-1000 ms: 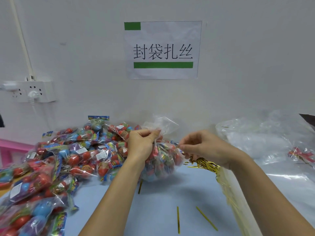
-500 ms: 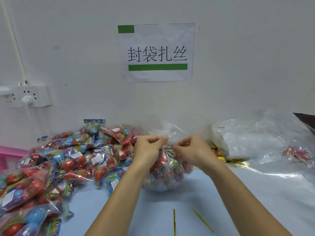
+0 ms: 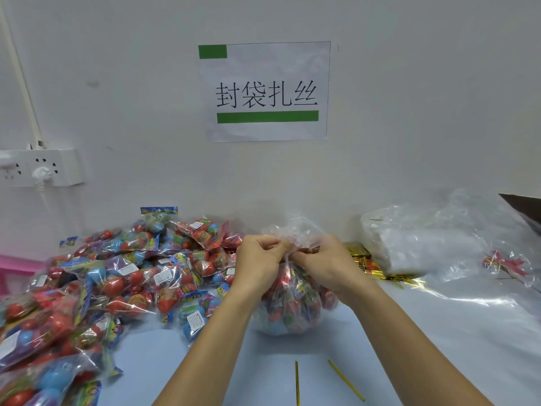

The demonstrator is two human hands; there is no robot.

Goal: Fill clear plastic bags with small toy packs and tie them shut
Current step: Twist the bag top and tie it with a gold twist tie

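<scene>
A heap of small toy packs [image 3: 123, 276] spills across the pale table [image 3: 263, 376], its near end cut off by the left edge of the frame. At centre, a person's left hand [image 3: 257, 263] and right hand [image 3: 328, 268] meet at the gathered neck of a filled clear bag [image 3: 292, 306] standing on the table, fingers of both curled tight around the plastic; whether a tie is pinched between them cannot be made out. Two loose gold ties [image 3: 297, 382] lie in front. At right, a bundle of gold ties [image 3: 369, 266] sits partly hidden beneath a stack of empty clear bags [image 3: 421, 241].
</scene>
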